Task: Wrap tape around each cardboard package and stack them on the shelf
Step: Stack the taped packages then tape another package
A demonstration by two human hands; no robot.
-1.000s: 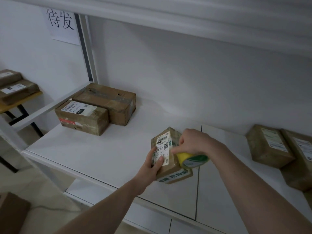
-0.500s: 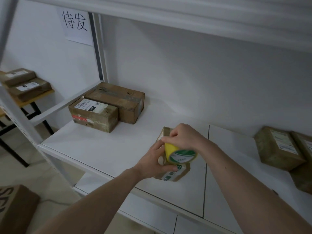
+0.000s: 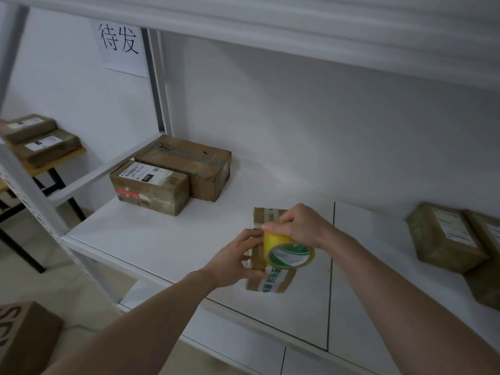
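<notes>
- Small cardboard package (image 3: 259, 262) sits near the front edge of the white shelf (image 3: 151, 239), roughly mid-shelf, just left of the seam between the two shelf boards.
- Left hand (image 3: 234, 262) grips the pkg from its left side: fingers curled over the top edge, thumb along the near side.
- Right hand (image 3: 296, 226) comes in from the right w/ fingers curled round the yellow tape roll (image 3: 288, 253); roll is held on top of the pkg, its open core w/ green-and-white print facing the camera.
- Green-and-white printed tape band (image 3: 270, 282) already runs across the pkg's near end; brown tape shows on its far end.
- Back left of shelf: two bigger packages touching each other. Front one (image 3: 148, 188) has a white shipping label + a red strip; the one behind (image 3: 186, 166) is plain brown w/ a tape strip along the top.
- Far right of shelf: two more labelled packages (image 3: 446, 236) side by side, well apart from the one being held.
- Paper sign (image 3: 120, 46) w/ handwritten Chinese characters is stuck on the wall, upper left.
- Beyond the shelf frame at left: a wooden-topped worktop (image 3: 58, 159) on black legs carries two stacked packages (image 3: 40, 140).
- Bottom-left corner: a brown box (image 3: 25, 339) on the floor, partly cut off by the frame.
</notes>
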